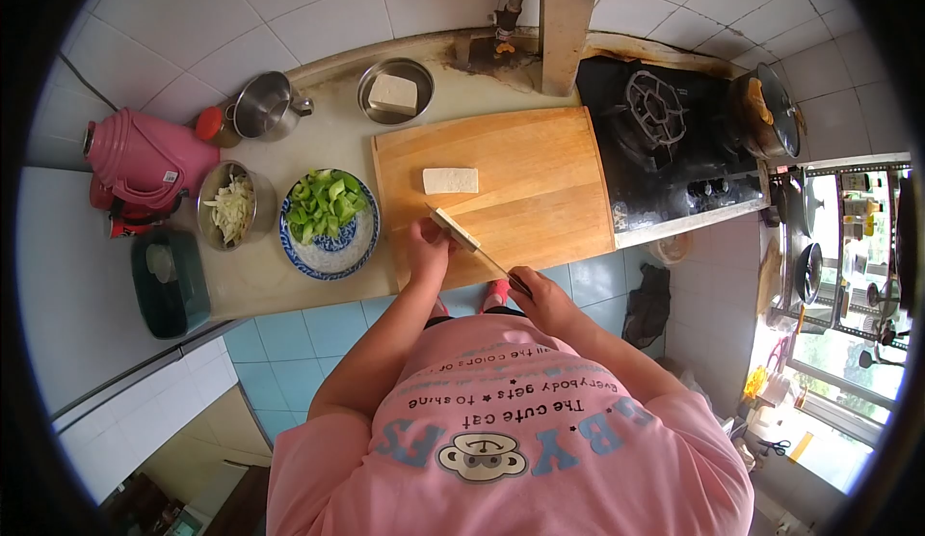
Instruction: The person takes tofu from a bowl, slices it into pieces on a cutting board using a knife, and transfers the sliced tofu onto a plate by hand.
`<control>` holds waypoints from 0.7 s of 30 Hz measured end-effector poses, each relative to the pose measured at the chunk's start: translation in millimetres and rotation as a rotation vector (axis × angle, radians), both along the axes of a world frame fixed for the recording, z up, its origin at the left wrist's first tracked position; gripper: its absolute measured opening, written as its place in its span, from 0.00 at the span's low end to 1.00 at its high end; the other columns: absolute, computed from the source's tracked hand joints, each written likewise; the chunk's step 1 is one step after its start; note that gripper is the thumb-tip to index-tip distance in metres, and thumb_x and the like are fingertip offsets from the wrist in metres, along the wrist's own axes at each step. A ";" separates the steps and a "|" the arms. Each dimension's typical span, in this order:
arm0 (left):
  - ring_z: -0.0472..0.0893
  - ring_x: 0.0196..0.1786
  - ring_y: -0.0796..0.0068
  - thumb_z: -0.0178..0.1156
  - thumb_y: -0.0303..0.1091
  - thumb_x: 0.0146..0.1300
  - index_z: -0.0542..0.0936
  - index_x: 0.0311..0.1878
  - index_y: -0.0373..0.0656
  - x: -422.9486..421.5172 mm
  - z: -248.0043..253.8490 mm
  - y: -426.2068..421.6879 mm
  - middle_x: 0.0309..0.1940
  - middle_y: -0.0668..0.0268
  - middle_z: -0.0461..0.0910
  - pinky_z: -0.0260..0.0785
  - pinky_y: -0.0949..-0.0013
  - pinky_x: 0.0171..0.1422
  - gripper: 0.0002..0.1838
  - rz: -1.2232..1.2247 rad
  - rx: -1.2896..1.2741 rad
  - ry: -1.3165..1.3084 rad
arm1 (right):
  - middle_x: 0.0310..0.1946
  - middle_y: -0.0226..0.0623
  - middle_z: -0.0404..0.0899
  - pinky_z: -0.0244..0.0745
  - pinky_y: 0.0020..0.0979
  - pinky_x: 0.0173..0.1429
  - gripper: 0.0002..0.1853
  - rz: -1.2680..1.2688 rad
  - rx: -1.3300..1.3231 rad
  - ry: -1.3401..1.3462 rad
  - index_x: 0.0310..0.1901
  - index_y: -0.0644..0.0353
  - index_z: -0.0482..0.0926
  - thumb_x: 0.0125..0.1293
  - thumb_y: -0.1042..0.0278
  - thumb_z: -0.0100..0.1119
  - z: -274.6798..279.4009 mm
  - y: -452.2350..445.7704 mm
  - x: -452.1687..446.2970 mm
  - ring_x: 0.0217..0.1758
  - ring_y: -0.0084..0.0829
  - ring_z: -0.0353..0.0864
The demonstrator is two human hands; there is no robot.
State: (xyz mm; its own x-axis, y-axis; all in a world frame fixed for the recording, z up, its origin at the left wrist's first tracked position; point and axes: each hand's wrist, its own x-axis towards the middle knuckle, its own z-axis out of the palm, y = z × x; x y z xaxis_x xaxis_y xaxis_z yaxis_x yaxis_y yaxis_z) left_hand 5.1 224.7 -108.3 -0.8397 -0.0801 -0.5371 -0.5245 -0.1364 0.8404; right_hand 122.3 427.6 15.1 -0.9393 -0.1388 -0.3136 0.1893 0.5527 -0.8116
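- Knife (469, 240) control looks key here: the right hand (541, 300) is wrapped around the handle, apart from the left, and a light, level wrist should serve best.
- Left hand (430, 250) is at the blade's far end; whether it grips the pale strip (451, 224) there, I cannot tell. Its fingertips belong clear of the edge.
- White block (450, 180), probably tofu, lies on the cutting board (549, 170) just beyond the blade: oblong, smooth, straight-sided, likely soft enough to crumble if pressed.
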 end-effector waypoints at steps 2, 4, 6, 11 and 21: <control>0.84 0.34 0.74 0.63 0.23 0.69 0.70 0.55 0.40 0.2 -2.3 -0.4 0.42 0.63 0.82 0.79 0.70 0.32 0.15 -0.001 -0.050 0.018 | 0.47 0.54 0.81 0.77 0.48 0.52 0.16 -0.001 0.014 -0.016 0.57 0.59 0.72 0.72 0.65 0.60 -3.3 -1.0 -1.2 0.50 0.58 0.81; 0.84 0.34 0.74 0.63 0.23 0.69 0.71 0.55 0.40 -0.2 -4.2 -0.8 0.42 0.62 0.82 0.79 0.70 0.32 0.15 -0.007 -0.062 0.017 | 0.48 0.54 0.81 0.77 0.49 0.52 0.16 -0.002 0.029 -0.032 0.57 0.59 0.73 0.72 0.64 0.60 -3.5 -3.3 -4.0 0.50 0.58 0.81; 0.84 0.34 0.74 0.64 0.23 0.68 0.71 0.55 0.39 -0.2 -6.0 -0.6 0.42 0.62 0.83 0.78 0.70 0.32 0.16 -0.013 -0.075 0.017 | 0.48 0.54 0.82 0.77 0.49 0.51 0.17 0.001 0.061 -0.035 0.58 0.59 0.72 0.72 0.65 0.60 -3.0 -5.4 -6.1 0.50 0.58 0.82; 0.83 0.38 0.73 0.65 0.24 0.67 0.72 0.57 0.39 -0.8 7.6 3.1 0.42 0.63 0.82 0.78 0.68 0.37 0.18 -0.025 -0.193 -0.014 | 0.45 0.54 0.83 0.78 0.48 0.50 0.17 0.016 0.022 -0.009 0.58 0.60 0.73 0.71 0.67 0.61 -16.6 1.3 -6.0 0.48 0.58 0.83; 0.80 0.55 0.67 0.56 0.27 0.72 0.51 0.74 0.50 -4.9 57.8 -2.8 0.58 0.59 0.77 0.78 0.55 0.57 0.33 -0.025 0.326 -0.083 | 0.41 0.51 0.83 0.79 0.43 0.47 0.19 -0.045 -0.133 0.031 0.60 0.62 0.73 0.71 0.69 0.63 20.8 -3.3 -4.4 0.42 0.52 0.84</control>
State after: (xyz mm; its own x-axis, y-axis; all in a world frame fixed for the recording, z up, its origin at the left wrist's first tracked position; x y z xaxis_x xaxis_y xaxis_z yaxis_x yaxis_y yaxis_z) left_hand 0.2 221.9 -50.5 -0.7916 0.1274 -0.5976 -0.5960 -0.3768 0.7091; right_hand 118.0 424.3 35.8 -0.9545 -0.1346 -0.2663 0.1855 0.4314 -0.8829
